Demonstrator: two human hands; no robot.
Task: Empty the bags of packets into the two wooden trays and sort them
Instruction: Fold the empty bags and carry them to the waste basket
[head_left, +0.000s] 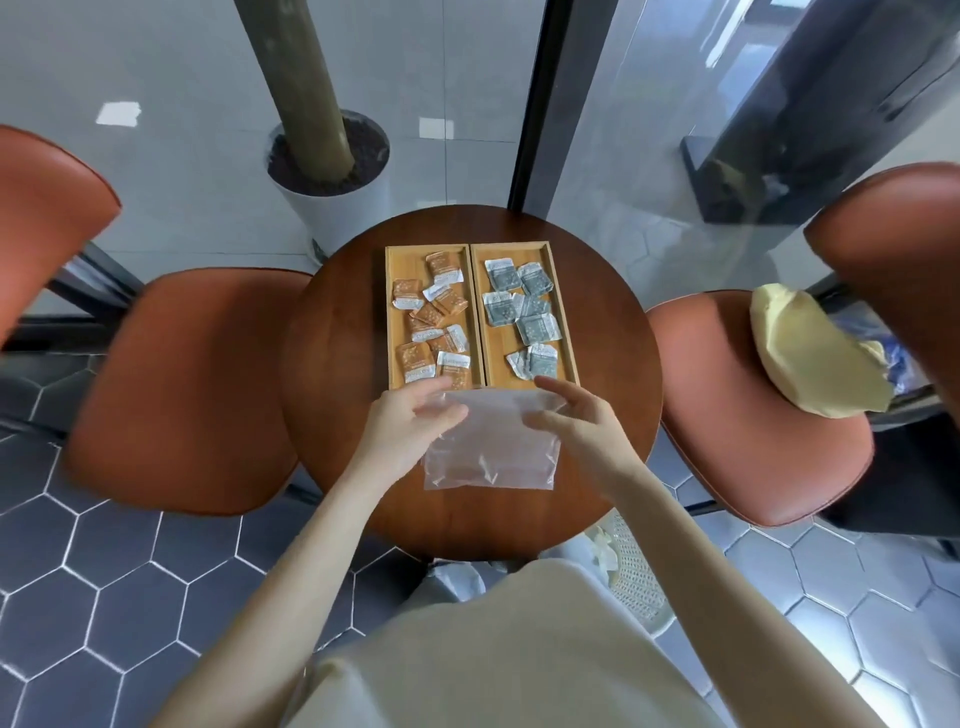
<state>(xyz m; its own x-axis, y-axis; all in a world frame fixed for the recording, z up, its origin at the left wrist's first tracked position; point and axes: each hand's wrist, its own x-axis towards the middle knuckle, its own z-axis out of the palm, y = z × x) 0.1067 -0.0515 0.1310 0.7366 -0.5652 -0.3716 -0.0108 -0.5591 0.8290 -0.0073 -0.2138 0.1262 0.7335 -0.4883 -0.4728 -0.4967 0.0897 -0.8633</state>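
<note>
Two wooden trays stand side by side on the round table. The left tray (390, 312) holds several orange packets (414, 359). The right tray (563, 312) holds several grey-green packets (538, 328). In front of the trays lies a clear plastic bag (493, 457), flat and seemingly without contents. My left hand (410, 421) rests on the bag's upper left corner, thumb and fingers on the plastic. My right hand (576, 421) touches the bag's upper right edge with fingers spread.
The dark wooden round table (332, 374) has orange chairs on the left (182, 389) and right (753, 441). A yellow cloth bundle (815, 353) lies on the right chair. A white planter (332, 182) stands behind the table beside a glass wall.
</note>
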